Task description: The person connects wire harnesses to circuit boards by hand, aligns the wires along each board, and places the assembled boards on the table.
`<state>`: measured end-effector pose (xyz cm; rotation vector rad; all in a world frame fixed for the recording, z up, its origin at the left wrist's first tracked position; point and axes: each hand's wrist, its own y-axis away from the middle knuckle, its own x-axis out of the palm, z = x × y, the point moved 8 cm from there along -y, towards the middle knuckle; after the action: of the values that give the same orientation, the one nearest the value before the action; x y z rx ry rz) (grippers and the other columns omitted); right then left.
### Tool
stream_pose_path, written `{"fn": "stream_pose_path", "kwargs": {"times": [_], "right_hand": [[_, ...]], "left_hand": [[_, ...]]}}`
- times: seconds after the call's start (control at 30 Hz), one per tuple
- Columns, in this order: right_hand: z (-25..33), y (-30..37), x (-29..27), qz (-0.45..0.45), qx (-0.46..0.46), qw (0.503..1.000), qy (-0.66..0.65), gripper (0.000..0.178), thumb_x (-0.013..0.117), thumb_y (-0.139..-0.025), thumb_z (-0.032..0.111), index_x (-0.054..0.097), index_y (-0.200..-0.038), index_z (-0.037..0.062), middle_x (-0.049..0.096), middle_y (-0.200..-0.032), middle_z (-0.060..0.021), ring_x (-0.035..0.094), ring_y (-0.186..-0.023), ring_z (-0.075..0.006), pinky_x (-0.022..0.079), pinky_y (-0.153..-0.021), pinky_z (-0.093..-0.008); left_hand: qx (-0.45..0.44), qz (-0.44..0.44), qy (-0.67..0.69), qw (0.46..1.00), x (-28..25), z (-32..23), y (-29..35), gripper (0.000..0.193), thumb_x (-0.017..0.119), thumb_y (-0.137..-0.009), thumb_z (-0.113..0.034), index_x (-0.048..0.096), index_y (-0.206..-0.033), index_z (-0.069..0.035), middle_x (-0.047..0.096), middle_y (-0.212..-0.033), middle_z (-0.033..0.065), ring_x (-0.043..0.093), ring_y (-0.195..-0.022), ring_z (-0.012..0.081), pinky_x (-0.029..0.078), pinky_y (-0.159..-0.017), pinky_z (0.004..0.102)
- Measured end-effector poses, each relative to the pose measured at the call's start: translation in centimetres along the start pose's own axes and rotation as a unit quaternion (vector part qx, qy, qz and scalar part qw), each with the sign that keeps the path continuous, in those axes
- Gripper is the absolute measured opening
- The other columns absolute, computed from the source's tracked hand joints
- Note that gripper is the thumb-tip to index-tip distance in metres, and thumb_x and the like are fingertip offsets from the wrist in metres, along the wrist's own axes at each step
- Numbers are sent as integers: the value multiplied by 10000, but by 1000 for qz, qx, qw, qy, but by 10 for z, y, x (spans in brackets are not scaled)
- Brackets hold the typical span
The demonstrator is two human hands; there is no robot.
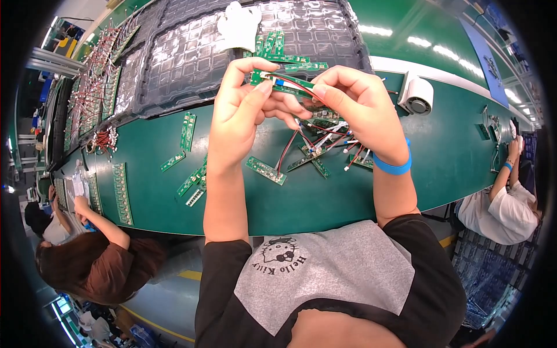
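Observation:
My left hand (241,113) pinches the left end of a narrow green circuit board (296,88), thumb in front and index finger over the top. A red and black wire runs along the board from a white connector near the left thumb. My right hand (361,104), with a blue band on the wrist, closes its thumb and fingers on the board's right end, where the wire also meets the thumb. Just below the hands lies a heap of boards with wires and white plugs (316,149). One wired board (266,170) rests nearer to me.
Black plastic trays (191,64) stand at the back, with a white crumpled item (238,26) and loose boards (284,58) on them. More boards (187,132) lie on the green table (301,206). A white fan-like device (416,95) stands right. Co-workers sit at both sides.

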<state>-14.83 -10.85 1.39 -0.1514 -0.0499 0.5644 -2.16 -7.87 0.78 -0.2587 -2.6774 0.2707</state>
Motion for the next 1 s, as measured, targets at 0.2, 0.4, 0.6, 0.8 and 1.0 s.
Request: {"fn": "stream_pose_path", "kwargs": {"times": [0.2,0.4,0.6,0.8,1.0], "right_hand": [[-2,-1,1,-3,-1,1000,7,144,533,-838,97,571,-805,-37,573,-714,-12,500,-662,-51,410,-591,-200],[-3,-1,2,-17,-9,999,41,142,559,-816,112,579,-793,-26,553,-644,-6,483,-599,-39,395,-525,-204],[13,12,13,19,-56,992,107,156,577,-798,131,578,-777,-24,533,-579,-50,460,-516,-80,381,-473,-242],[19,46,15,57,-41,990,118,157,584,-794,140,569,-751,-11,543,-599,-75,479,-517,-113,392,-487,-263],[6,81,9,75,-32,982,170,83,582,-800,64,559,-771,-11,548,-684,-69,511,-619,-145,404,-560,-264]], "left_hand": [[3,-1,-10,1000,1,-2,1,189,373,-912,-83,341,-1082,-8,602,-777,198,634,-716,284,518,-594,311],[17,-36,-72,997,-2,0,3,136,448,-877,-23,388,-999,-7,578,-720,129,604,-626,184,486,-536,253],[53,-82,-175,980,11,-20,19,93,490,-826,46,437,-884,-2,513,-736,54,555,-569,106,445,-469,204],[-6,-38,-152,988,28,-11,35,109,497,-815,58,455,-906,16,521,-780,72,551,-564,103,456,-480,213],[-85,-40,-146,985,33,25,64,298,497,-815,34,447,-1108,6,559,-769,79,557,-584,116,463,-537,234]]}}
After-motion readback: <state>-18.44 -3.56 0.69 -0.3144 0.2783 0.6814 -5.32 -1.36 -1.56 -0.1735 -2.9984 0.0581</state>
